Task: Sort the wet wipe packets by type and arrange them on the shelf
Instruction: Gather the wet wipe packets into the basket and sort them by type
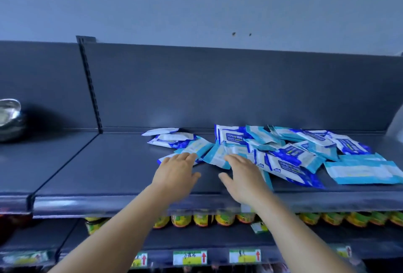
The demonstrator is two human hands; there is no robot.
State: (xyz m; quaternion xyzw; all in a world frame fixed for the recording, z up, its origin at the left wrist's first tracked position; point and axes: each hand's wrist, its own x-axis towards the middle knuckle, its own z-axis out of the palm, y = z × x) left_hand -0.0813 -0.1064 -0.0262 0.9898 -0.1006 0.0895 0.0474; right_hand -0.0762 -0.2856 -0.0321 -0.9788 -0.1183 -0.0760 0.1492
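A loose heap of wet wipe packets (290, 150) lies on the dark grey shelf (104, 168), right of centre. Some are dark blue with white labels (231, 136), others light blue (362, 171). A few more packets (172, 139) lie apart at the heap's left end. My left hand (176, 172) reaches forward with straight fingers, its fingertips on a light blue packet (197, 147). My right hand (242, 176) is flat and spread, fingertips touching another light blue packet (216, 158) at the heap's near left edge. Neither hand grips anything.
The shelf's left half is bare up to a divider seam (65, 168). A shiny metal bowl (9, 118) sits on the neighbouring shelf at far left. Below, a lower shelf holds several yellow-green jars (202, 218) and price tags (189, 257).
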